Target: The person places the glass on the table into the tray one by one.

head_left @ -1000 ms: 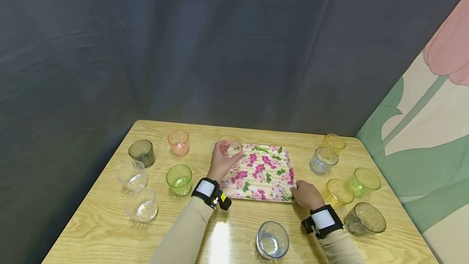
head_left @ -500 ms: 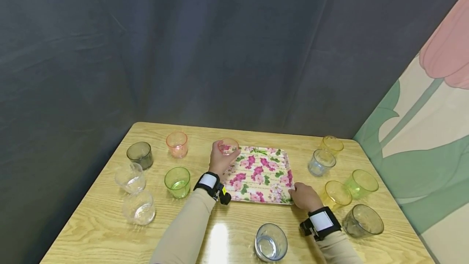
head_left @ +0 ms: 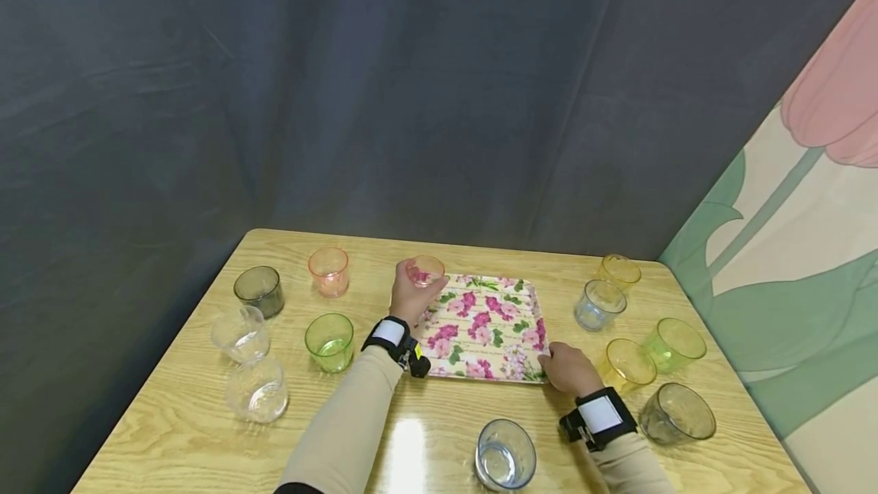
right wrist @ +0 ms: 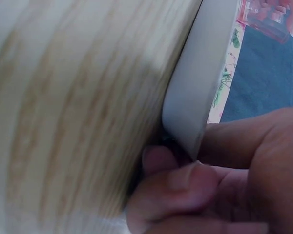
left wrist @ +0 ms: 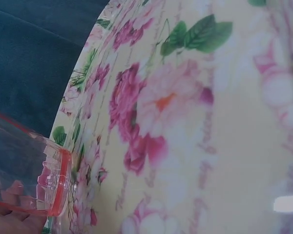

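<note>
A pink-tinted clear cup [head_left: 430, 273] is held upright in my left hand [head_left: 413, 297], fingers and thumb around its side, at the far left corner of a floral tray [head_left: 483, 330]. Seen from the left wrist, the red-edged base of the cup [left wrist: 61, 183] is at or just above the tray's surface; contact is hard to tell. My right hand [head_left: 571, 369] grips the tray's near right corner. From the right wrist, curled fingers [right wrist: 173, 195] reach beneath the tray's pale rim [right wrist: 200, 78], with the thumb side on the other face.
Left of the tray stand a pink cup [head_left: 329, 273], a grey cup [head_left: 261, 292], a green cup [head_left: 331, 343] and clear cups [head_left: 257, 391]. To the right are several yellow, blue, green and grey cups [head_left: 675, 414]. A bluish cup [head_left: 505, 454] stands in front, between my forearms.
My left hand has moved the pink cup slightly away from me, toward the tray's far left corner. The right hand keeps its grip on the tray. The head view has shifted a little.
</note>
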The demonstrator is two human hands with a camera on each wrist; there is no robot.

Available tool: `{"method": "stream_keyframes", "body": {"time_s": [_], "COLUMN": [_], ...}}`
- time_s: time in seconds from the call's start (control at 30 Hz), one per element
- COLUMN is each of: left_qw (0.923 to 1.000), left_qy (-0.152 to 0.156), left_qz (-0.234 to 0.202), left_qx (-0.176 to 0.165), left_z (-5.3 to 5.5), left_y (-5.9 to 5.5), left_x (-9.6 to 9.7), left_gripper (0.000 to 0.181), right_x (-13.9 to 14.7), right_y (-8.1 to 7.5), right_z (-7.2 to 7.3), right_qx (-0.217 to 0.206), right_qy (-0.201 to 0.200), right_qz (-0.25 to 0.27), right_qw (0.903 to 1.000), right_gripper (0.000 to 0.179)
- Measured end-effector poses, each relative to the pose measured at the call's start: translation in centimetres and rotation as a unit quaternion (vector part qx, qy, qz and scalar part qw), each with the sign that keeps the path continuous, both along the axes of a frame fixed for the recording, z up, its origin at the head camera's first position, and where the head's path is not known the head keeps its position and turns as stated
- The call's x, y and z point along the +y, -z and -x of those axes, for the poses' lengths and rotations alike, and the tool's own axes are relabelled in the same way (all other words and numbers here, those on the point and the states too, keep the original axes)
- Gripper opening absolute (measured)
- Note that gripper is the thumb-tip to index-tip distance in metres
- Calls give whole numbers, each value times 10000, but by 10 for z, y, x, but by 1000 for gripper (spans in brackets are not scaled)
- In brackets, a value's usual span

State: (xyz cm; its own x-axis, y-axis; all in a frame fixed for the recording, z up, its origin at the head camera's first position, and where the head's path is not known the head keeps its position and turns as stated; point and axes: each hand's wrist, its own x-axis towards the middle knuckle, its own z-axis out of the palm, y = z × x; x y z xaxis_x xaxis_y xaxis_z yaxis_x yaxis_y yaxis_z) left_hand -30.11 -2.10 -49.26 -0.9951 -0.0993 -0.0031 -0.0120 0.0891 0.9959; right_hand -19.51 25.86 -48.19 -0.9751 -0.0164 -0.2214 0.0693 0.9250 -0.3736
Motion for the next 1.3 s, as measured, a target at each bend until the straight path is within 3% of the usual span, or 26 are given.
{"method": "stream_keyframes", "body": {"time_s": [0.5,0.9,1.3], "left_qw": [9998,9999,9997], "left_qy": [170,84,133], "left_qz": [42,111,111], "left_qx": [-31,68,177], "left_z": [5,15,13], "left_y": [-2,9,5], "left_x": [-9,-11,-12], "left_gripper": [80,84,84], "right_x": [-2,-1,1], "right_y": [-1,1,-1], "right_z": [-1,1,1], "right_qx": [-50,-59,-123], "right_qy": [35,13,6], "right_qz": [-50,-64,-81], "right_qw": [10000,10000,9999], "right_gripper": [23,22,27]}}
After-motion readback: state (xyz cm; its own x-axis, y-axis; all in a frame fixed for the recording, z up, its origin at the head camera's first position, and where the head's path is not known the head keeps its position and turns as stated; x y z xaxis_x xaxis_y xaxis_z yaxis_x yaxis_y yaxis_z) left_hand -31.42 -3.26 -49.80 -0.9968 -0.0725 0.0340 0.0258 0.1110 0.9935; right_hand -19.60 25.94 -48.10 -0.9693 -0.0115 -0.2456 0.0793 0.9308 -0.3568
